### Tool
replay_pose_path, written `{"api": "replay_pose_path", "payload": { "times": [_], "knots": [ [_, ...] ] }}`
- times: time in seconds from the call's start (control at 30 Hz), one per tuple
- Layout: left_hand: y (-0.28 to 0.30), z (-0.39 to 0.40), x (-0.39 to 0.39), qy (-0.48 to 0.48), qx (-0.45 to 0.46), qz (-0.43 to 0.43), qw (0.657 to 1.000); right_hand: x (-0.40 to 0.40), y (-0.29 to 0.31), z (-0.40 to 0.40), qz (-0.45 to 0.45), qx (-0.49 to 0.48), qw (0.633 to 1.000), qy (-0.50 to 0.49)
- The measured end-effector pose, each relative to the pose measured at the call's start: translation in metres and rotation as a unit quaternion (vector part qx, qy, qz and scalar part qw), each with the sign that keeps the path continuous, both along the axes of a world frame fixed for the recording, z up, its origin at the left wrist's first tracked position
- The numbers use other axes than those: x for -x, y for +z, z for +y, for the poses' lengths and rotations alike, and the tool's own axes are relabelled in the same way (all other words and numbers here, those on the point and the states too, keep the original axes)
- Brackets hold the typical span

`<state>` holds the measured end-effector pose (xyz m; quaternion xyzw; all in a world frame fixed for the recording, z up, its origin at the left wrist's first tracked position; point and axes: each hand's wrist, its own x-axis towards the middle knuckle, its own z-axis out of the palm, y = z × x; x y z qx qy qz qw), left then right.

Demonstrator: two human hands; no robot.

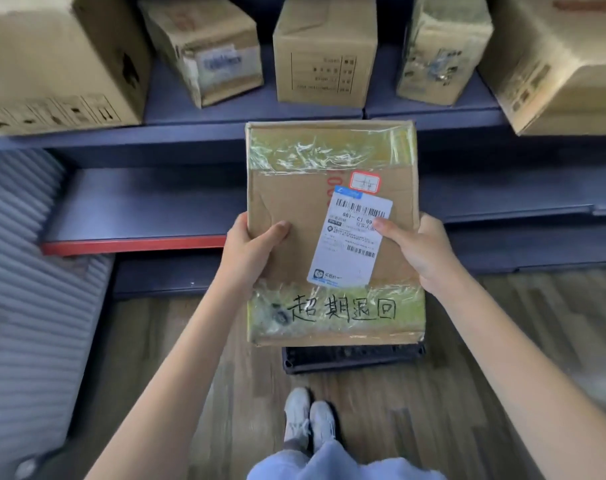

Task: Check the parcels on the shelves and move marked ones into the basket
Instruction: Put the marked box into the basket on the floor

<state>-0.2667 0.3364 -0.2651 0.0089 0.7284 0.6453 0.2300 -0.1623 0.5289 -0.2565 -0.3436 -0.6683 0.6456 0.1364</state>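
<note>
I hold a flat cardboard parcel (294, 202) face up in front of the shelves. It carries a white shipping label, a small red-bordered sticker and black handwritten characters on the taped lower band. My left hand (248, 251) grips its left edge, thumb on top. My right hand (421, 249) grips the right edge, thumb resting on the label. Below the parcel, the dark rim of a basket (353, 358) shows on the floor, mostly hidden by the parcel.
The upper shelf (225, 133) holds several cardboard boxes: a large one (59, 64) at left, smaller ones (204, 46) (324, 50) (443, 50) in the middle, another large one (558, 64) at right. A lower shelf (139, 206) has a red front edge. My shoes (308, 420) stand on wooden floor.
</note>
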Motion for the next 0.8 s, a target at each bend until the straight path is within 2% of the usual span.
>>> {"api": "replay_pose_path", "payload": {
  "times": [0.37,0.67,0.8],
  "knots": [
    [-0.148,0.017,-0.002,0.009,0.124,-0.045,0.991,0.001,-0.150,0.019,-0.142,0.030,0.989,0.003],
    [-0.296,0.041,-0.010,-0.024,0.178,-0.061,0.982,-0.014,-0.292,0.037,-0.173,0.043,0.984,-0.015],
    [-0.354,0.047,-0.011,-0.030,0.186,-0.073,0.979,-0.021,-0.355,0.040,-0.186,0.015,0.982,-0.028]
  ]
}}
